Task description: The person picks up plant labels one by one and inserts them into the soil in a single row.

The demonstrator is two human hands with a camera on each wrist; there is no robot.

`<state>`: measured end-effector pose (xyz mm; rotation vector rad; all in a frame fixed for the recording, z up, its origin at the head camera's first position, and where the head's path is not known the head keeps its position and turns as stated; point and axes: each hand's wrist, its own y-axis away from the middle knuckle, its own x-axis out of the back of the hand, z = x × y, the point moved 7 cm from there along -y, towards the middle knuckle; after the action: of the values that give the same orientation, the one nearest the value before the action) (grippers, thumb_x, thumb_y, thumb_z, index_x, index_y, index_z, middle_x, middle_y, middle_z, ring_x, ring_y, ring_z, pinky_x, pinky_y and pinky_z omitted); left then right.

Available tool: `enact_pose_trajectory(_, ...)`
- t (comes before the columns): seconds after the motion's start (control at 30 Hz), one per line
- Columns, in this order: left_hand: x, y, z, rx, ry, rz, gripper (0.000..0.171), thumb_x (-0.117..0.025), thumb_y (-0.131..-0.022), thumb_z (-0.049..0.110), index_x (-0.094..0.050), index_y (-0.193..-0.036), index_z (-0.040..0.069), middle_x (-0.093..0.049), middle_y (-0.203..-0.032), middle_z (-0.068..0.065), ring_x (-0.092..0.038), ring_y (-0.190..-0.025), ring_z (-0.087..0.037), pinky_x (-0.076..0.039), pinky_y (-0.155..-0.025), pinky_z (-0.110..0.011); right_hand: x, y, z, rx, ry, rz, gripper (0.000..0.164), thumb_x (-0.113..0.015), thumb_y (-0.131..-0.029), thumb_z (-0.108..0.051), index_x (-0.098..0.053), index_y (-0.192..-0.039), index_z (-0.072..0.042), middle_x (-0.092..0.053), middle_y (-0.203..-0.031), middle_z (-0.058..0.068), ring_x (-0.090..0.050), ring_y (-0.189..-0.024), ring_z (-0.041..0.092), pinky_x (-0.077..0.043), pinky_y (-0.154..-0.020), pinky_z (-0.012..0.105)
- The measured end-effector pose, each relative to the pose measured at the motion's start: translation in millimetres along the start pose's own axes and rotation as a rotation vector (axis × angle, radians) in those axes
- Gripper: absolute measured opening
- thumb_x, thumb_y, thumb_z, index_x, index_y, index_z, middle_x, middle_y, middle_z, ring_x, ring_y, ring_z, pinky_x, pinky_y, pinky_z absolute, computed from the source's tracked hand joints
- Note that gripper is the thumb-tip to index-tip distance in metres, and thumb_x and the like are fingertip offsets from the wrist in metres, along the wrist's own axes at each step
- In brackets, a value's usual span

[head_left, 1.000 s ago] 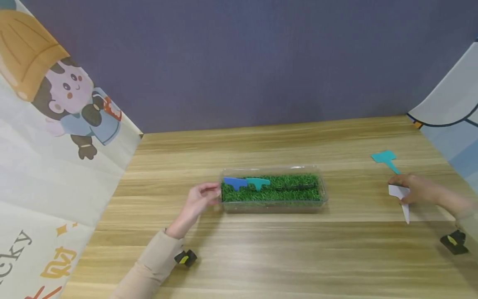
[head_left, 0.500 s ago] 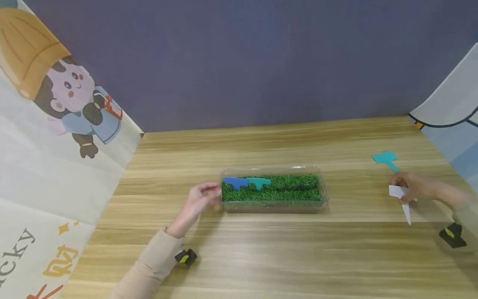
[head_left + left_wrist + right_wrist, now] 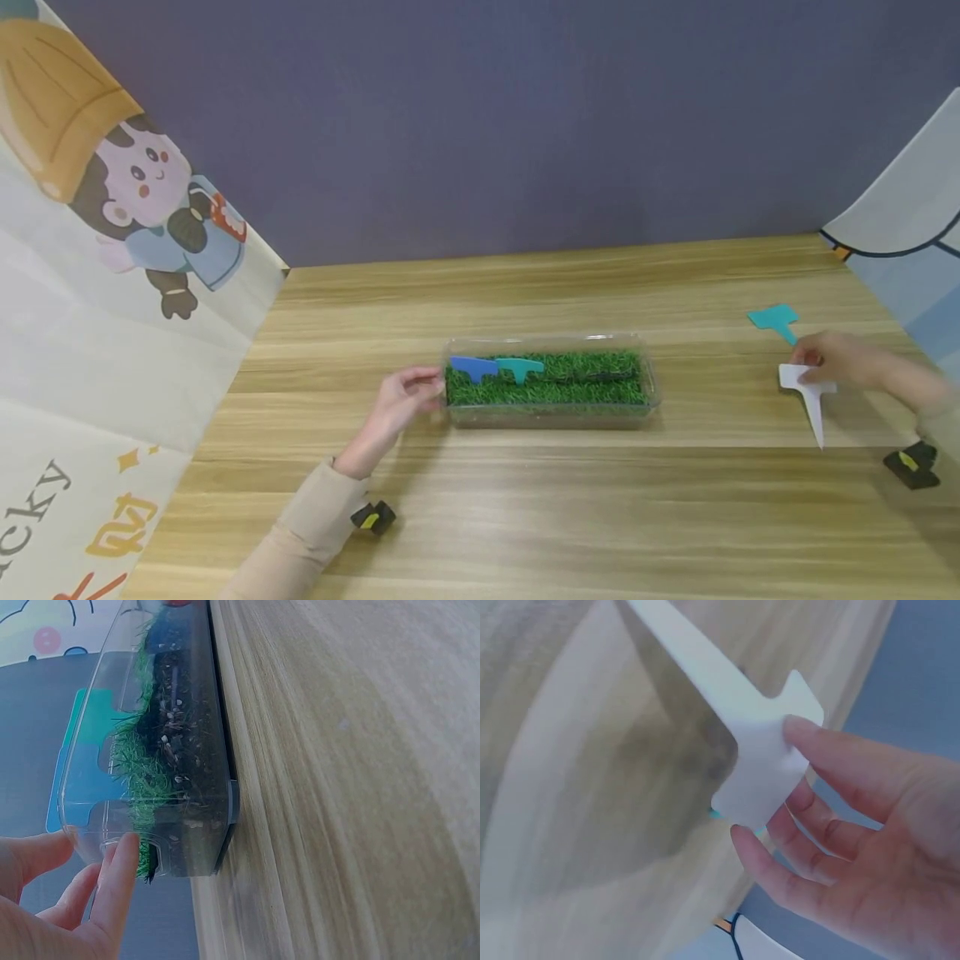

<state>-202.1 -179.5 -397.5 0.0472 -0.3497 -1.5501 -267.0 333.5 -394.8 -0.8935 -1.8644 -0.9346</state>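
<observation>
A clear plastic planter box (image 3: 551, 417) filled with dark soil and green grass (image 3: 585, 392) stands mid-table. A blue plant label (image 3: 474, 368) and a green one (image 3: 519, 368) stand upright in its left half. My left hand (image 3: 401, 402) is at the box's left end, its fingertips touching the clear end wall; the left wrist view shows the fingers (image 3: 116, 881) loosely extended there. At the right, my right hand (image 3: 843, 362) pinches a white T-shaped plant label (image 3: 761, 754) by its head between thumb and fingers. The label's pointed stem slants down toward the table's front.
A teal plant label (image 3: 775, 318) lies on the wooden table (image 3: 570, 517) just beyond my right hand. A dark blue-grey wall panel (image 3: 510, 133) rises behind the table. Printed cloth hangs (image 3: 75, 375) line the left and right sides.
My right hand has shifted slightly away from me along with the white label, and more of the label's head now shows. The left hand and the box have stayed put.
</observation>
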Motion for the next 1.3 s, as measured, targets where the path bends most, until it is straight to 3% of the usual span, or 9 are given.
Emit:
enact_pose_trajectory(0.13,-0.1,-0.5,-0.3,-0.001,0.001,-0.002,0.033,-0.057,-0.080,-0.003,-0.052,-0.112,-0.008,-0.057,-0.104,-0.022,-0.059,-0.084,-0.020,-0.054,-0.075,-0.029,8,1,-5,0.018,0.037,0.043,0.008,-0.064,-0.074,0.000,-0.060,-0.077,-0.006,-0.054,-0.073,-0.006,-0.042,-0.064,-0.005,-0.044,-0.054,0.020)
enact_pose_trajectory(0.37,-0.8,-1.0,0.2,-0.010,-0.004,-0.009,0.033,-0.057,-0.080,-0.003,-0.052,-0.112,-0.008,-0.057,-0.104,-0.023,-0.059,-0.084,-0.020,-0.054,-0.076,-0.029,16,3,-11,0.010,0.045,0.043,0.003,-0.062,-0.079,-0.003,-0.060,-0.079,0.000,-0.056,-0.074,-0.006,-0.042,-0.064,-0.005,-0.043,-0.053,0.020)
enact_pose_trajectory(0.6,-0.5,-0.6,-0.5,-0.018,-0.004,-0.011,0.032,-0.057,-0.080,-0.004,-0.052,-0.112,-0.009,-0.057,-0.104,-0.024,-0.059,-0.087,-0.025,-0.054,-0.076,-0.030,27,9,-27,0.188,-0.035,0.193,0.013,-0.063,-0.073,0.008,-0.060,-0.074,-0.005,-0.051,-0.069,-0.020,-0.040,-0.060,-0.006,-0.038,-0.044,0.018)
enact_pose_trajectory(0.67,-0.5,-0.5,-0.7,-0.019,-0.002,-0.012,0.032,-0.056,-0.080,-0.004,-0.052,-0.112,-0.009,-0.057,-0.104,-0.024,-0.059,-0.088,-0.026,-0.054,-0.076,-0.030,29,9,-30,0.200,-0.047,0.209,0.014,-0.063,-0.072,0.009,-0.061,-0.076,-0.005,-0.051,-0.069,-0.021,-0.041,-0.060,-0.006,-0.038,-0.043,0.018)
enact_pose_trajectory(1.17,-1.0,-1.6,-1.7,-0.018,-0.007,-0.019,0.033,-0.057,-0.080,-0.003,-0.052,-0.112,-0.008,-0.057,-0.103,-0.023,-0.059,-0.088,-0.027,-0.054,-0.076,-0.029,41,6,-65,0.024,0.038,0.180,0.016,-0.062,-0.080,-0.004,-0.064,-0.096,0.000,-0.056,-0.071,-0.005,-0.042,-0.056,0.001,-0.037,-0.043,0.019)
enact_pose_trajectory(1.3,-0.8,-1.4,-1.5,-0.015,0.005,-0.013,0.032,-0.057,-0.080,-0.003,-0.052,-0.112,-0.008,-0.057,-0.101,-0.021,-0.059,-0.083,-0.019,-0.054,-0.076,-0.029,46,6,-77,0.043,0.053,0.208,0.017,-0.063,-0.079,-0.006,-0.064,-0.096,-0.002,-0.056,-0.069,-0.006,-0.041,-0.055,0.001,-0.035,-0.042,0.019)
